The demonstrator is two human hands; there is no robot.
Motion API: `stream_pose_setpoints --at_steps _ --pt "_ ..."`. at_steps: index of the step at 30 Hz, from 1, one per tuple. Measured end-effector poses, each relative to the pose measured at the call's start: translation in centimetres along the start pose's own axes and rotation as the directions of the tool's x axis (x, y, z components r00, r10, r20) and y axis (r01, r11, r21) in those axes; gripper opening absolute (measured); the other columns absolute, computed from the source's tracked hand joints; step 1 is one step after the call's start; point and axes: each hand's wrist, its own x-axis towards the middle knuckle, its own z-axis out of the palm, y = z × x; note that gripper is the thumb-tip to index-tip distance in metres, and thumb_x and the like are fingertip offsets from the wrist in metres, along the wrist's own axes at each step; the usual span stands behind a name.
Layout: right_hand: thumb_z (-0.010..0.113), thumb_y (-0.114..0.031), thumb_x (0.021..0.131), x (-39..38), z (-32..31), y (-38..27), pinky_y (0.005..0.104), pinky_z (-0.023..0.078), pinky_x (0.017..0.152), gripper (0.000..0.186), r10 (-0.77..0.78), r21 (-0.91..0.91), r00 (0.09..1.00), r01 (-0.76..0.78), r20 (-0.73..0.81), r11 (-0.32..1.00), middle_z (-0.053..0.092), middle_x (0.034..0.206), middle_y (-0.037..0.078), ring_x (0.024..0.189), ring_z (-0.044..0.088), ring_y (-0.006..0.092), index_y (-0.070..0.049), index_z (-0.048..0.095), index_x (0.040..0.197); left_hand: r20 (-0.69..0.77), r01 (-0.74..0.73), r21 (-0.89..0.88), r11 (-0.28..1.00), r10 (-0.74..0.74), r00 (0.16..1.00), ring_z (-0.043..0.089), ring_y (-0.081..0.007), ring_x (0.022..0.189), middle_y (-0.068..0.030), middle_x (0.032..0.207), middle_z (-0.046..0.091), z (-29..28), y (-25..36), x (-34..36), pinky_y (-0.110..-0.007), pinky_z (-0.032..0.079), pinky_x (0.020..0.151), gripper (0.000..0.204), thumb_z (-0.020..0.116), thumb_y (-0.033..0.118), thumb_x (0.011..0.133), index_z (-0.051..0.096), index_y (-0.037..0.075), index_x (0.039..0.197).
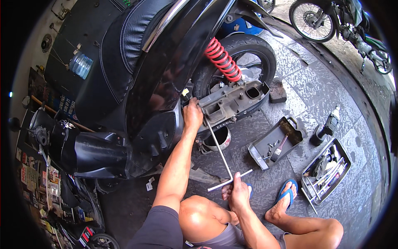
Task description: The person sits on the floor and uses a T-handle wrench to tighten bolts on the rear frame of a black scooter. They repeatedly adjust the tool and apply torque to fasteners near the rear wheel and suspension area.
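Note:
A long silver T-handle wrench point(219, 144) runs up from near my lap to the scooter's dark, dusty engine cover point(236, 101). My right hand point(239, 193) grips its crossbar, thumb laid along the metal. At the wrench's far end, my left hand point(193, 115) reaches in between the black body panel point(159, 137) and the cover. Its fingers are curled and partly hidden, so what they hold does not show. Just beyond them is a small black part with a yellow mark point(186, 91). A red shock spring point(223, 60) stands above the cover, beside the rear wheel point(268, 58).
To the right, a black tray point(254, 154) holds small bolts and a brush-like tool. Farther right are a cordless power tool point(329, 122) and a tool tray point(307, 179). A dark block point(278, 92) lies near the wheel. Another motorcycle point(317, 20) stands at the far right.

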Motion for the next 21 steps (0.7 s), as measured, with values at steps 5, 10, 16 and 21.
stream_pose_setpoints --at_steps 5,10,16,21 --pt "0.064 -0.012 0.096 -1.1 -0.5 1.6 0.0362 0.052 0.062 0.021 -0.787 -0.826 0.617 0.444 0.000 0.348 0.063 0.074 0.013 0.063 0.061 0.0239 0.004 0.058 0.108 -0.005 0.011 -0.031 0.999 -0.011 1.000 0.069 -0.0392 0.105 -0.0232 0.111 0.072 0.0 0.1 0.0 -0.046 0.054 0.094 0.031 0.055 -0.003 0.088 0.062 -0.009 0.118" --pt "0.069 -0.009 0.091 -0.7 -0.5 1.3 0.0376 0.053 0.068 0.029 -0.825 -0.865 0.524 0.493 0.213 0.090 0.067 0.082 0.014 0.071 0.065 0.0265 0.004 0.064 0.117 -0.020 0.005 -0.025 1.000 -0.006 1.000 0.069 -0.0366 0.108 -0.0221 0.112 0.072 0.3 -0.3 -0.2 -0.043 0.054 0.095 0.031 0.056 0.001 0.090 0.063 -0.007 0.119" --pt "0.048 -0.033 0.108 -0.3 0.8 0.8 0.0342 0.048 0.052 0.044 -0.369 -0.423 0.928 0.313 -0.056 0.850 0.067 0.067 0.010 0.052 0.059 0.0189 0.001 0.069 0.090 -0.041 0.002 -0.048 0.999 -0.004 0.999 0.069 -0.0366 0.107 -0.0221 0.111 0.072 0.4 -0.6 -0.1 -0.043 0.055 0.095 0.030 0.056 0.001 0.091 0.064 -0.007 0.118" --pt "0.039 -0.046 0.108 -0.6 0.5 0.1 0.0308 0.045 0.048 0.059 0.098 0.188 0.990 -0.115 0.101 0.975 0.062 0.062 0.008 0.052 0.056 0.0157 0.000 0.067 0.084 -0.035 0.010 -0.047 0.999 -0.012 0.999 0.069 -0.0365 0.107 -0.0219 0.110 0.072 0.4 -0.4 -0.2 -0.043 0.055 0.094 0.029 0.056 0.000 0.091 0.064 -0.007 0.117"
